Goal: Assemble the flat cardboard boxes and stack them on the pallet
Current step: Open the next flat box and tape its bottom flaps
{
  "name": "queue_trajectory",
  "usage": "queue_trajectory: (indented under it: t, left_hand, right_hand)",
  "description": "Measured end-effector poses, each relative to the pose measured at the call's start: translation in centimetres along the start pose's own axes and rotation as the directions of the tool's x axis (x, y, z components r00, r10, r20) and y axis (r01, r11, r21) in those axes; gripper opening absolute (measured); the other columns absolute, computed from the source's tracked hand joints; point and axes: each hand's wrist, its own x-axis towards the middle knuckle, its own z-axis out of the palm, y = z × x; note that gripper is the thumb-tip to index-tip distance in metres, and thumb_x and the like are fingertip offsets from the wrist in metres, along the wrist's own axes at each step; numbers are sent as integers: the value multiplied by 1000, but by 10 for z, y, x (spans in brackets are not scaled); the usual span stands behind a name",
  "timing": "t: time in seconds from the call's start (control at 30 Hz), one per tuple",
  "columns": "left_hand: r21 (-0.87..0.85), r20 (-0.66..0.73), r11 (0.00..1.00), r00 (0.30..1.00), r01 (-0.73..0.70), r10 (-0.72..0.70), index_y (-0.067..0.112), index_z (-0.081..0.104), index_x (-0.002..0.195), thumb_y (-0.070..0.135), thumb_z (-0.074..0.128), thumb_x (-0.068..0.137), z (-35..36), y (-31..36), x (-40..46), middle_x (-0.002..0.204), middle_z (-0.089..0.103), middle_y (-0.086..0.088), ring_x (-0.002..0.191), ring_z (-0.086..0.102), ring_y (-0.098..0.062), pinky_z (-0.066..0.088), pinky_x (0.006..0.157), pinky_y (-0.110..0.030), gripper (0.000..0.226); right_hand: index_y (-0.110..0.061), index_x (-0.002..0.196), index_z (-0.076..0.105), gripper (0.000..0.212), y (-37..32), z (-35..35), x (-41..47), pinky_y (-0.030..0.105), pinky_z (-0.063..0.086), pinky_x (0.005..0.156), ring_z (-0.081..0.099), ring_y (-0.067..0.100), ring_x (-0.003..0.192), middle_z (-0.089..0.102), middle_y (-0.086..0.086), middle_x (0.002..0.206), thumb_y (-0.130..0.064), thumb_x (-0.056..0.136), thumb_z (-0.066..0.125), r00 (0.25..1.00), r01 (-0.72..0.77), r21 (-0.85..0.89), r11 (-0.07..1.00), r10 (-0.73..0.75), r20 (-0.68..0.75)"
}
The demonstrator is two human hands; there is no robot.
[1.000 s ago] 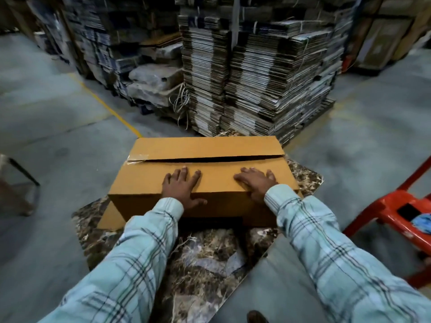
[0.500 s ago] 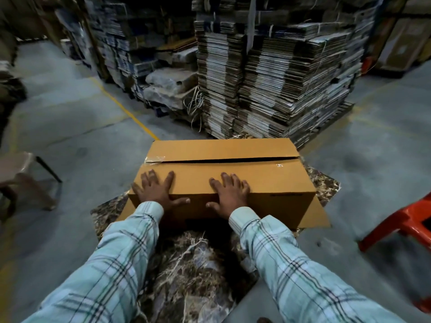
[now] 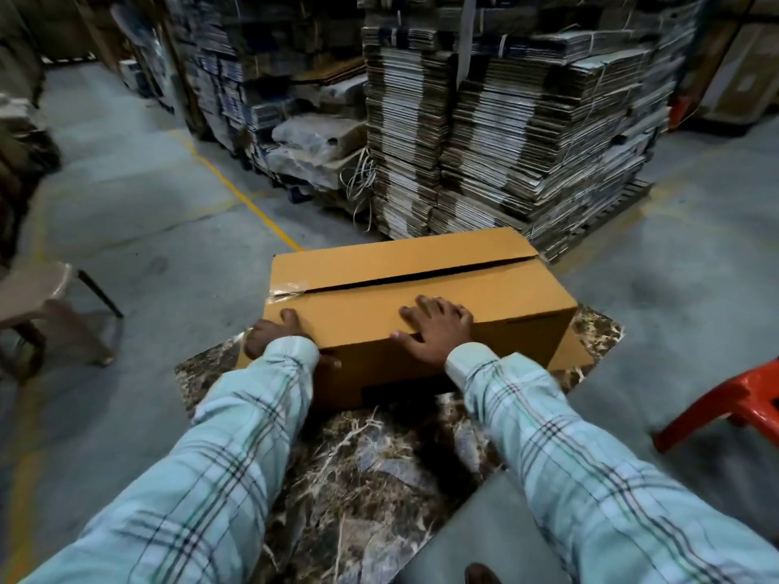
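A brown cardboard box [image 3: 484, 288] stands set up on a marble-patterned sheet [image 3: 371, 469] on the floor, its two top flaps meeting along a dark gap with a strip of tape at the left end. My left hand [image 3: 276, 335] wraps the box's near left corner, thumb on top and fingers down the side. My right hand [image 3: 438, 330] lies spread flat over the near top edge, fingers on the near flap. Behind the box rise tall piles of flat cardboard boxes [image 3: 506, 132] on a pallet [image 3: 607, 212].
A red plastic chair [image 3: 725, 402] stands close on the right. A brown plastic stool [image 3: 46, 301] is on the left. A yellow floor line [image 3: 248, 200] runs toward the piles. Wrapped bundles [image 3: 316, 141] lie left of the cardboard piles. Grey concrete floor surrounds the sheet.
The box has turned, its right end swinging away from me. My left hand slid from the top to the near left corner; my right hand shifted along the near edge.
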Motion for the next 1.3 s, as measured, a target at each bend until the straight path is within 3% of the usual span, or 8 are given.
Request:
queue_trajectory:
  t: [0.2,0.27,0.37,0.6,0.83,1.07,1.2,1.3]
  left_hand:
    - [-72,256,970,935,-233,244,4,18,149,66,-11,90,7,65,-71,155,22,-19,141,25,-38,20,116,-44,90]
    - [-139,319,978,928,-156,193,4,5,150,41,9,105,-4,96,-118,158,13,-18,142,21,-37,15,116,-41,59]
    - [-267,469,952,843,-151,265,6,0,152,31,43,102,-17,116,-139,159,9,-14,143,21,-34,23,112,-44,71]
    - [-219,-77,955,979,-199,186,19,50,129,30,51,94,-37,67,-60,133,43,-19,124,42,-38,36,101,-43,37]
    - [-137,166,929,917,-343,363,34,10,152,60,31,94,-3,38,8,155,26,-17,139,31,-36,26,114,-45,66]
    - [-122,181,990,979,-68,89,32,7,152,60,25,95,9,33,-8,152,29,-18,136,33,-40,30,105,-57,66]
    - [-173,110,982,993,70,-51,13,16,151,53,29,97,17,36,-39,150,30,-21,136,30,-40,27,107,-53,69]
    - [-54,-134,995,988,-85,77,14,24,149,47,28,98,30,28,-49,156,16,-17,143,11,-35,11,113,-53,61]
  right_hand:
    - [-40,140,34,53,16,-21,29,50,10,114,16,27,143,19,2,157,-64,94,23,985,-62,7,998,60,159]
    - [-36,143,34,49,8,-19,33,48,12,114,18,27,143,24,3,155,-52,97,29,984,-58,-17,998,60,170]
    - [-30,141,42,46,3,-23,30,46,26,111,28,34,136,36,9,146,-32,95,39,984,-91,20,996,87,156]
    - [-16,120,60,43,-25,-4,-8,37,36,104,42,31,123,51,10,130,-11,79,52,917,-292,247,924,344,-203]
    - [-16,115,66,42,-22,21,-10,37,41,100,51,32,112,60,9,117,-11,77,46,928,-103,260,960,187,-323]
    - [-10,116,69,36,-13,3,20,31,38,102,53,33,118,57,13,129,-2,83,58,972,161,307,938,-96,-217]
    - [-13,116,69,27,-8,-4,45,36,36,107,50,34,121,53,17,130,-12,90,60,980,199,273,941,-186,-74]
    - [-14,105,74,23,-19,1,45,35,44,97,56,30,108,58,13,113,-9,86,62,977,150,393,907,-73,-203]
